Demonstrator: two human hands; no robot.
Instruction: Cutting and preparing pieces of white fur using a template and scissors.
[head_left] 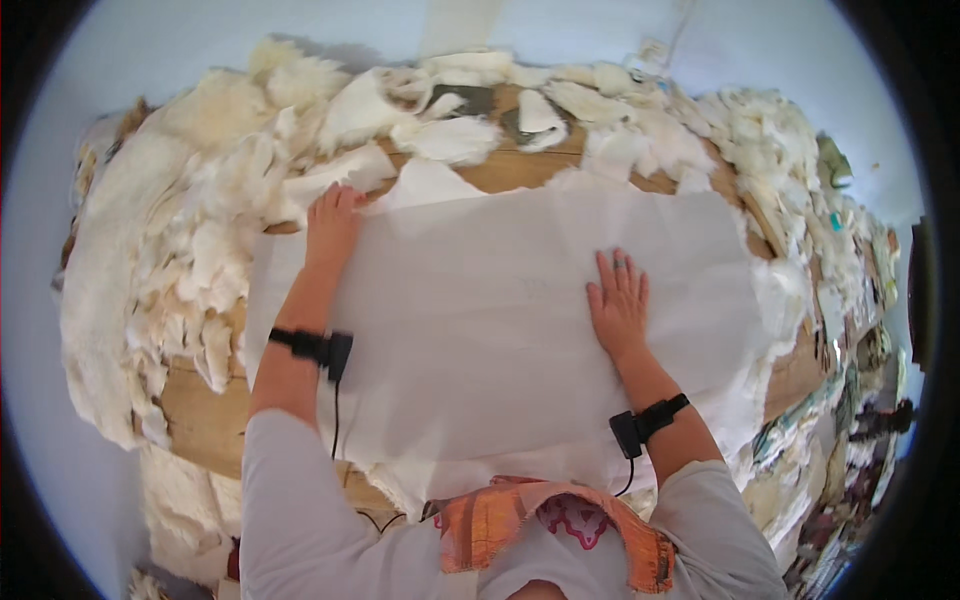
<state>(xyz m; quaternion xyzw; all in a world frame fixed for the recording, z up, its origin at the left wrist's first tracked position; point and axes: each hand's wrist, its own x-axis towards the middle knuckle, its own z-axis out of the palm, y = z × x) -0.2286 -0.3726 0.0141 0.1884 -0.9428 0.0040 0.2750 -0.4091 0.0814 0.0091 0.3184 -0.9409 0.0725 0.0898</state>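
A large pale sheet (480, 330), looking like paper, lies spread over a white fleecy piece (785, 300) whose woolly edge shows at the right and along the near side. My right hand (620, 308) rests flat on the right part of the sheet, fingers stretched out and a ring on one of them. At the sheet's far left corner is my left hand (335, 222), its fingers reaching over the edge toward a cream fleece scrap (345, 172). The left fingers look extended, though their tips are partly hard to make out. Neither hand appears to hold anything.
Piles of cream fleece (215, 150) ring the wooden table (200, 400) on the left, far side and right (760, 130). Dark scraps (470, 98) lie at the back. Black straps with small boxes (325, 348) and cables sit on both my forearms. Clutter stands at the far right.
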